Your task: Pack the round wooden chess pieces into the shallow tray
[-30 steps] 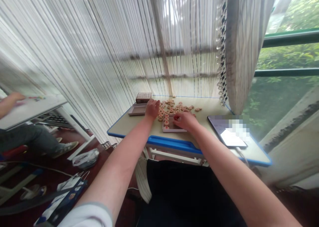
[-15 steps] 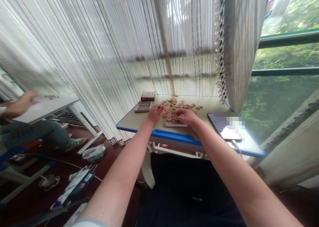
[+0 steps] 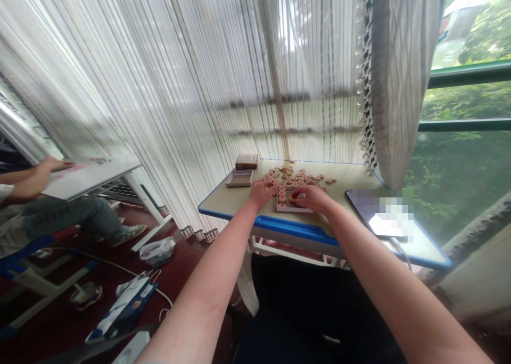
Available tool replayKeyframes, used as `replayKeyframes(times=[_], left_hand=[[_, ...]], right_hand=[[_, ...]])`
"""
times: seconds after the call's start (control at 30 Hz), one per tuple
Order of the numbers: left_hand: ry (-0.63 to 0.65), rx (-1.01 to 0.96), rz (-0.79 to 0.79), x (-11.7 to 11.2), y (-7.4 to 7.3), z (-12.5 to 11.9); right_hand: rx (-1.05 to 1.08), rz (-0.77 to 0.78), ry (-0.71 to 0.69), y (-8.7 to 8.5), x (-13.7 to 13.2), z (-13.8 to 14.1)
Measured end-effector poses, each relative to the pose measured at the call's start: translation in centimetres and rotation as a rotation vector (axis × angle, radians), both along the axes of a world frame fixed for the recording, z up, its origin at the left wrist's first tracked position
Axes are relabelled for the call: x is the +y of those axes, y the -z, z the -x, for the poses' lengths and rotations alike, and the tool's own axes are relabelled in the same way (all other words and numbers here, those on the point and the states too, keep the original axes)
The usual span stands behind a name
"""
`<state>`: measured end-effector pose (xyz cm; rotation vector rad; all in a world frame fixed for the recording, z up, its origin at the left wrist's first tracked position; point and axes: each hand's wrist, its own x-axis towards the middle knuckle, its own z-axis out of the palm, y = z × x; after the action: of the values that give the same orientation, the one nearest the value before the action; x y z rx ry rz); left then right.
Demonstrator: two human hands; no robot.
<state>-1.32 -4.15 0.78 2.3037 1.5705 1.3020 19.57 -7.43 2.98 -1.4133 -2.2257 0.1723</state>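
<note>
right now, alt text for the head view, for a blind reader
A person's left hand and right hand rest at a shallow tray holding a few round wooden pieces, with loose pieces scattered behind it on a blue-edged desk by a string curtain. A tablet lies to the right; another person sits at a table on the left.

Left hand [image 3: 261, 192], right hand [image 3: 310, 197] — by tray [image 3: 290, 207]

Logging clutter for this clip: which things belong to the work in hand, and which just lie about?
In hand: left hand, right hand, grey tray with discs, loose wooden discs.
Lying about, untouched: second tray, dark box, tablet, white bag on floor.
</note>
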Motion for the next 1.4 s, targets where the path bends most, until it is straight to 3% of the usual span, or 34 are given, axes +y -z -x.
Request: replayKeyframes(times=[0.2, 0.37, 0.6, 0.77, 1.13, 1.4], left_hand=[[-0.032, -0.029, -0.022, 0.2, 0.1, 0.2], [-0.127, -0.029, -0.008, 0.8, 0.4, 0.3], [-0.169, -0.036, -0.021, 0.8, 0.5, 0.4], [-0.232, -0.017, -0.006, 0.5, 0.3, 0.3], [-0.234, 0.005, -0.009, 0.7, 0.4, 0.5], [-0.231, 0.014, 0.006, 0.6, 0.3, 0.5]], right_hand=[[0.233, -0.079, -0.261, -0.5, -1.1, 0.9], [0.197, -0.092, -0.405, -0.2, -1.5, 1.8], [0.185, -0.111, -0.349, 0.4, -1.1, 1.9], [0.158, -0.150, -0.399, 0.4, -1.1, 2.0], [0.153, -0.144, -0.373, 0.0, -1.5, 2.0], [0.156, -0.123, -0.355, 0.6, -0.8, 2.1]])
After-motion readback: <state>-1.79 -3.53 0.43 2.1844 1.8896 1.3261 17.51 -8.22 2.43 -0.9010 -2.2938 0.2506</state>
